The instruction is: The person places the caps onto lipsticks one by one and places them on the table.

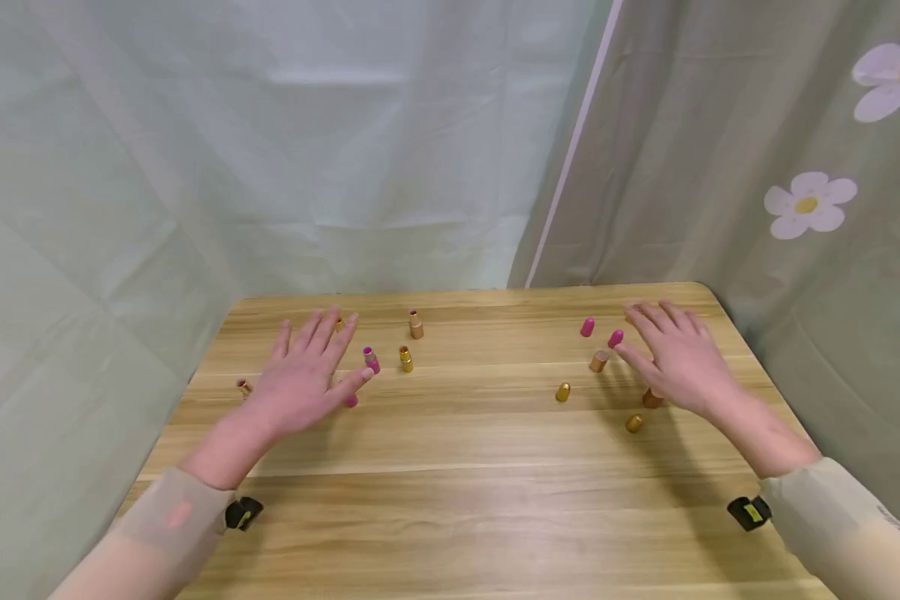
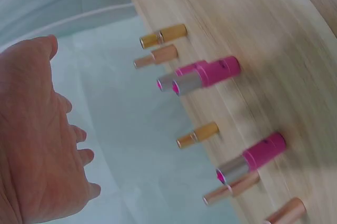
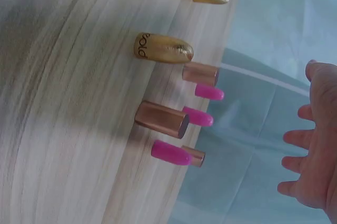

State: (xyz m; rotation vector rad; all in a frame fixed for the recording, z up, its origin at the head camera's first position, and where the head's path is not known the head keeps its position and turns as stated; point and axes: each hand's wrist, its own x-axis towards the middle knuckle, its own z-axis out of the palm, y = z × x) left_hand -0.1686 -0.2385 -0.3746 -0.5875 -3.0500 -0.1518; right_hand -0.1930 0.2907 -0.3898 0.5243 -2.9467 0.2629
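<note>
on the left of the head view, uncapped lipstick tubes [image 2: 218,71] stand on the tabletop [image 1: 457,475]: among them a magenta tube [image 1: 372,361], a gold tube [image 1: 407,359] and a copper tube [image 1: 416,324], their narrower necks bare. to the right of the frame stand the separate caps [image 3: 161,119], including a magenta cap [image 1: 587,327], a gold cap [image 1: 563,392] and a copper cap [image 1: 598,361]. the left hand [image 1: 300,383] spreads above the tubes with its fingers extended, holding nothing; the right hand [image 1: 678,358], likewise spread and unloaded, hovers over the caps. both hide some pieces from the head view, but the wrist views show eight tubes and eight caps. judging by this layout, tubes and caps are fully parted by side, and the pairing looks wholly undone: no tube in view wears a cap.
</note>
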